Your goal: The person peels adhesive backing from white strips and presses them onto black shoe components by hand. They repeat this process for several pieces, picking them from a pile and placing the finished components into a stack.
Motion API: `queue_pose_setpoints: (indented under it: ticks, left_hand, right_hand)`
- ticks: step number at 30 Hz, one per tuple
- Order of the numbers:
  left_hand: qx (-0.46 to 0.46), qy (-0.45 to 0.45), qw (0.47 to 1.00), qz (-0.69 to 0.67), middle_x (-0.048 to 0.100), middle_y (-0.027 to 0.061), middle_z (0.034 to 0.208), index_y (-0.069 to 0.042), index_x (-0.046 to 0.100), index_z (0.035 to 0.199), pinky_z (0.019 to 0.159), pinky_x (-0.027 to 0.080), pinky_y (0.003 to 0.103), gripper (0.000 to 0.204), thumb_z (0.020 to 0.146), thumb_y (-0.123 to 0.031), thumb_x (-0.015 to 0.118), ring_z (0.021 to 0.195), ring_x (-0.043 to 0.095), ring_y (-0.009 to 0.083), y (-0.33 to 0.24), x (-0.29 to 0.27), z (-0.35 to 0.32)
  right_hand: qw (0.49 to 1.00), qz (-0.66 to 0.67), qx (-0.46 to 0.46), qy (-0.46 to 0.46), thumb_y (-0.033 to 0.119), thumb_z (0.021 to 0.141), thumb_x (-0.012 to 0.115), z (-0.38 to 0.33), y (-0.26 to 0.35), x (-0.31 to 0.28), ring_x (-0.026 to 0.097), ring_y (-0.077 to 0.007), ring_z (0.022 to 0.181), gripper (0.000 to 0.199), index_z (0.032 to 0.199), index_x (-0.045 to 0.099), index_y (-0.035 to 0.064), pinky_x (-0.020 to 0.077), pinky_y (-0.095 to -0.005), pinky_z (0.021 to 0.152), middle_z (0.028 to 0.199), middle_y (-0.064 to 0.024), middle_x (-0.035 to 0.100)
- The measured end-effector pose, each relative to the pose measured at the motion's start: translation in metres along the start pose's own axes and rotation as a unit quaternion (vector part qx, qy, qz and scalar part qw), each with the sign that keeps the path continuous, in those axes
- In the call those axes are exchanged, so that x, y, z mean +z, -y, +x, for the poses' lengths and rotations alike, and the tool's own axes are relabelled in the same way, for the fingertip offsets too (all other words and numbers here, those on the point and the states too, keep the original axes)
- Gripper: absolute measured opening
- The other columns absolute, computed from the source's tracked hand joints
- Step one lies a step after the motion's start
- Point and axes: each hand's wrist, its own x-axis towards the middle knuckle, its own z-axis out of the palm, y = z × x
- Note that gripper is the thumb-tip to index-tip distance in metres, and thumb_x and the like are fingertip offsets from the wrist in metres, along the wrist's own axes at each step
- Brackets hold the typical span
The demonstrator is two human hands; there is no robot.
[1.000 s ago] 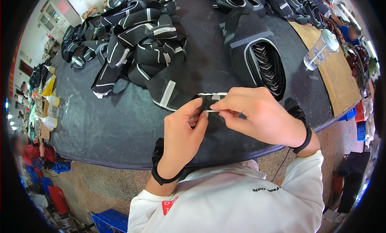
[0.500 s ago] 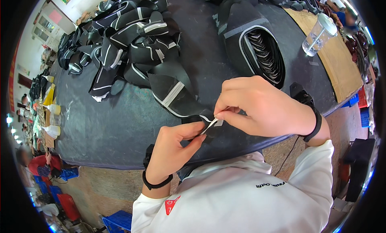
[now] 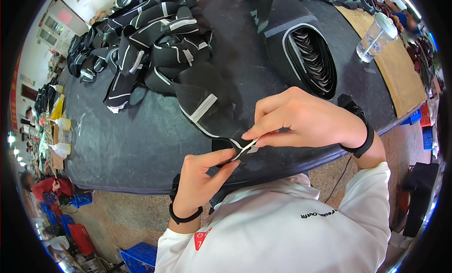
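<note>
I see both hands working close together above the near part of the dark table. The left hand comes in from the lower edge and pinches the tapered end of a black fabric piece between thumb and forefinger. Just beside it, the right hand pinches a thin white strip at that same end, its thumb and fingertips pressed together; I cannot tell exactly how strip and fabric meet under the fingers. The piece itself spreads away from the hands toward the middle of the table, white edging running along its near side and a pale grey band lying across it. Its far end reaches a loose heap of similar black pieces, also trimmed in white and grey. On my right of that heap, well apart from it, a thick nested bundle shows its many layers at an open end, beyond the right hand. Farther right I have a clear jug with a white lid, near a brown cardboard sheet. At the left edge of the table stands a white squeeze bottle, and below it a person in red sits off to the side.
</note>
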Motion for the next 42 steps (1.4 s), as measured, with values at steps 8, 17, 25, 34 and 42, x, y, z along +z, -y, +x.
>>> queue_pose_setpoints:
  ticks: [8, 17, 25, 34, 42]
  left_hand:
    - [-0.015, -0.003, 1.0, 0.007, 0.068, 0.0072, 0.075, 0.008, 0.066, 0.092, 0.064, 0.046, 0.018, 0.018, 0.075, 0.008, 0.069, 0.071, 0.058, 0.0045, -0.001, -0.002, 0.007]
    - [-0.031, -0.005, 0.998, -0.056, 0.068, 0.005, 0.08, 0.009, 0.066, 0.097, 0.063, 0.044, 0.017, 0.02, 0.076, 0.01, 0.066, 0.072, 0.056, 0.0038, -0.001, 0.0, 0.01]
    - [-0.013, -0.005, 1.0, -0.024, 0.071, 0.0106, 0.082, 0.003, 0.069, 0.096, 0.064, 0.048, 0.019, 0.019, 0.077, 0.005, 0.067, 0.072, 0.064, 0.0078, 0.004, -0.003, 0.007]
    - [0.029, -0.024, 0.951, -0.307, 0.068, 0.0099, 0.085, 0.006, 0.066, 0.094, 0.07, 0.047, 0.021, 0.017, 0.078, 0.005, 0.067, 0.079, 0.063, 0.0116, 0.014, 0.004, 0.006]
    - [-0.025, -0.127, 0.953, -0.273, 0.058, -0.0004, 0.075, 0.004, 0.061, 0.091, 0.058, 0.036, 0.016, 0.006, 0.087, 0.0, 0.063, 0.066, 0.048, 0.0022, 0.003, 0.02, 0.01]
  right_hand:
    - [0.998, -0.026, -0.043, -0.031, 0.009, 0.079, 0.067, -0.004, 0.006, -0.004, 0.057, -0.0224, 0.059, 0.014, 0.09, 0.071, 0.003, 0.0425, -0.0312, 0.052, 0.073, -0.0089, 0.058]
    - [0.987, 0.098, 0.012, -0.124, 0.004, 0.076, 0.072, -0.004, -0.004, 0.007, 0.05, -0.0082, 0.057, 0.011, 0.087, 0.073, 0.0068, 0.0375, -0.023, 0.048, 0.069, -0.0019, 0.056]
    - [0.982, 0.096, 0.116, -0.114, 0.008, 0.08, 0.069, 0.005, -0.01, 0.013, 0.048, -0.0063, 0.058, 0.006, 0.084, 0.072, 0.0037, 0.0363, -0.0211, 0.051, 0.071, -0.0016, 0.057]
    - [0.973, 0.136, 0.115, -0.144, 0.003, 0.079, 0.066, 0.012, -0.01, 0.037, 0.059, -0.0092, 0.062, 0.008, 0.084, 0.069, -0.0006, 0.0484, -0.0228, 0.056, 0.077, -0.007, 0.06]
    - [0.902, 0.274, 0.161, -0.291, 0.017, 0.082, 0.069, 0.008, -0.012, 0.047, 0.059, -0.0097, 0.066, 0.022, 0.09, 0.057, -0.0007, 0.0479, -0.0246, 0.058, 0.073, -0.0063, 0.061]
